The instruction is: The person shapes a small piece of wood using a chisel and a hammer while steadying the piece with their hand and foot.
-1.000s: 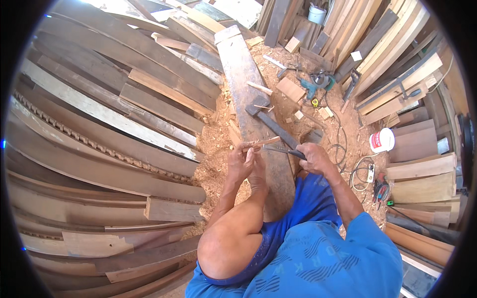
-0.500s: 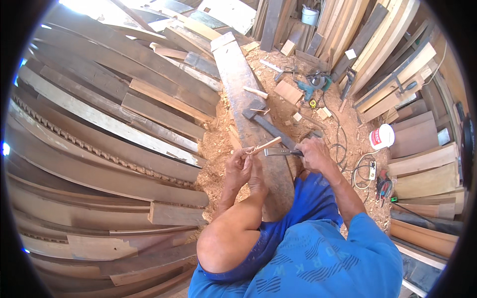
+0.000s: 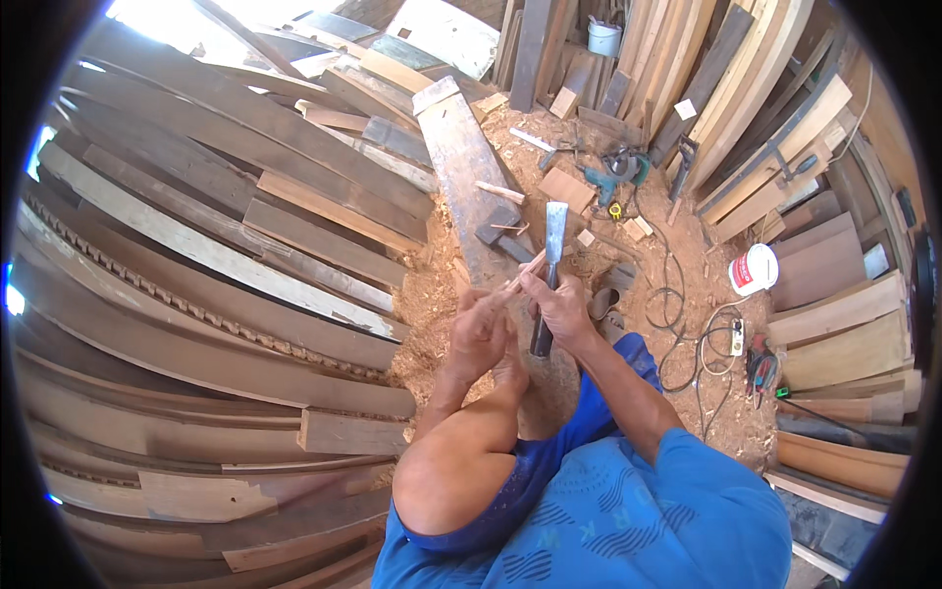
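Note:
A thin wooden stick (image 3: pixel 534 266) is pinched in my left hand (image 3: pixel 475 332), its far end slanting up to the right. My right hand (image 3: pixel 563 310) is closed round a chisel (image 3: pixel 555 234), whose metal blade points away from me and whose black handle sticks out below. The fingers of my right hand also meet the stick, close to my left hand. Beneath both hands lies a long, worn plank (image 3: pixel 453 137). On it rests a mallet (image 3: pixel 497 225) with a dark block head; its handle is partly hidden by the stick and my right hand.
Stacked boards (image 3: pixel 226 285) fill the left side. A green power tool (image 3: pixel 616 175), loose cables and wood offcuts lie among shavings to the right of the plank. Farther right stand a white bucket (image 3: pixel 754 269) and more boards (image 3: pixel 834 312). A small pale bucket (image 3: pixel 604 37) is at the back.
My right hand has moved left, up to the stick. The chisel has turned from lying sideways to blade pointing away. My left hand still holds the stick, now tilted more steeply.

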Action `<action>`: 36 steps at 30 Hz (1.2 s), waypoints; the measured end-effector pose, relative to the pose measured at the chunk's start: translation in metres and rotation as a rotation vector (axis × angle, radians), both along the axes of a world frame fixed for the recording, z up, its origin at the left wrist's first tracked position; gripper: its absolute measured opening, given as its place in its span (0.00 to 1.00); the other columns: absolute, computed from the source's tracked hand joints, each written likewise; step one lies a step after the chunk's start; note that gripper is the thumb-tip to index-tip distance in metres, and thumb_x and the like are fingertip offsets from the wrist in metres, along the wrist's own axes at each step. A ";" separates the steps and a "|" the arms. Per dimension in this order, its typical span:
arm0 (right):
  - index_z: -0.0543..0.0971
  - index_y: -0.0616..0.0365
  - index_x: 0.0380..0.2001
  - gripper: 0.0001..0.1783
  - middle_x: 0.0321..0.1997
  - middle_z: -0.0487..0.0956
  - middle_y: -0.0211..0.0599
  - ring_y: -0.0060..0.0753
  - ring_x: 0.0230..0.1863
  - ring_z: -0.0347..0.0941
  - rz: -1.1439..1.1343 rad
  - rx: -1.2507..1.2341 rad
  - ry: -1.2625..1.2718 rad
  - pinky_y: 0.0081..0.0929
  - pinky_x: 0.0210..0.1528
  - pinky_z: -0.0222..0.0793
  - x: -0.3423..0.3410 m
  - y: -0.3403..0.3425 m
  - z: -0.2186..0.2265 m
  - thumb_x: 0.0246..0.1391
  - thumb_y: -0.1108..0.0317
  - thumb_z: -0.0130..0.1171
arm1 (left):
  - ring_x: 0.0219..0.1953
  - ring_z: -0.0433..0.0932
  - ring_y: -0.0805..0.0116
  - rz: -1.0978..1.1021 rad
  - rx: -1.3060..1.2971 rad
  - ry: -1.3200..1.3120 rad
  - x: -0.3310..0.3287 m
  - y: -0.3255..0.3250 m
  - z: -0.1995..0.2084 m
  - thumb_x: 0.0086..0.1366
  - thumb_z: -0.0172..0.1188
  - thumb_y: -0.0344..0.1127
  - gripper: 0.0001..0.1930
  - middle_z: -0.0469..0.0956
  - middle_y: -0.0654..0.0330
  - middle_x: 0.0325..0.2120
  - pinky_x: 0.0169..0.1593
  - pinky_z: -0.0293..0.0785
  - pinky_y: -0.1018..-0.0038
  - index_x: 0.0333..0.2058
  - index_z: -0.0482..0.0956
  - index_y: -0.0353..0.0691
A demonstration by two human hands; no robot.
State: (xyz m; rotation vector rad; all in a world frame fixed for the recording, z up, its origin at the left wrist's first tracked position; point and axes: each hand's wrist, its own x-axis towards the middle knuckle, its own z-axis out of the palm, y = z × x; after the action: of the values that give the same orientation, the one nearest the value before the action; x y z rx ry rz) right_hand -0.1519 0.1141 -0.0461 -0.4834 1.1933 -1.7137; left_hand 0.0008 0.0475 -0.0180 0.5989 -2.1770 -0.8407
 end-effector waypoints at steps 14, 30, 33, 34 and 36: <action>0.81 0.63 0.30 0.09 0.19 0.76 0.31 0.17 0.23 0.67 0.347 0.052 0.590 0.26 0.27 0.66 -0.007 0.004 0.005 0.51 0.67 0.63 | 0.33 0.79 0.70 -0.085 0.509 -0.293 0.002 0.005 -0.007 0.72 0.46 0.35 0.14 0.78 0.58 0.30 0.38 0.76 0.71 0.50 0.72 0.35; 0.82 0.62 0.27 0.14 0.20 0.79 0.43 0.29 0.26 0.76 0.387 0.170 0.718 0.31 0.32 0.71 -0.006 -0.002 0.008 0.44 0.61 0.60 | 0.22 0.78 0.61 -0.004 0.374 -0.133 0.008 0.003 -0.024 0.68 0.52 0.32 0.09 0.77 0.54 0.21 0.27 0.73 0.69 0.43 0.78 0.38; 0.82 0.62 0.27 0.14 0.20 0.78 0.42 0.29 0.25 0.75 0.376 0.170 0.753 0.30 0.31 0.70 -0.004 -0.006 0.017 0.44 0.61 0.60 | 0.22 0.77 0.52 0.054 0.337 -0.191 0.008 0.002 -0.017 0.68 0.53 0.33 0.09 0.77 0.50 0.21 0.27 0.73 0.65 0.43 0.78 0.39; 0.81 0.62 0.26 0.14 0.19 0.77 0.41 0.27 0.24 0.74 0.368 0.190 0.768 0.31 0.30 0.69 -0.004 -0.006 0.018 0.44 0.61 0.59 | 0.22 0.77 0.47 0.067 0.238 -0.207 0.009 0.002 -0.020 0.68 0.53 0.34 0.09 0.77 0.47 0.21 0.26 0.73 0.63 0.43 0.78 0.40; 0.79 0.63 0.25 0.14 0.18 0.75 0.39 0.26 0.23 0.72 0.395 0.239 0.743 0.31 0.29 0.68 -0.012 -0.001 0.015 0.44 0.61 0.59 | 0.23 0.77 0.45 0.124 0.221 -0.271 0.015 -0.004 -0.024 0.68 0.54 0.35 0.08 0.77 0.46 0.22 0.26 0.72 0.60 0.42 0.77 0.41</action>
State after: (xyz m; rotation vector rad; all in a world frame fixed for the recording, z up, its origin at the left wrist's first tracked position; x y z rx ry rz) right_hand -0.1640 0.1130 -0.0307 -1.1813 1.6535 -1.0467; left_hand 0.0159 0.0438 -0.0418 0.9983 -2.2732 -0.9884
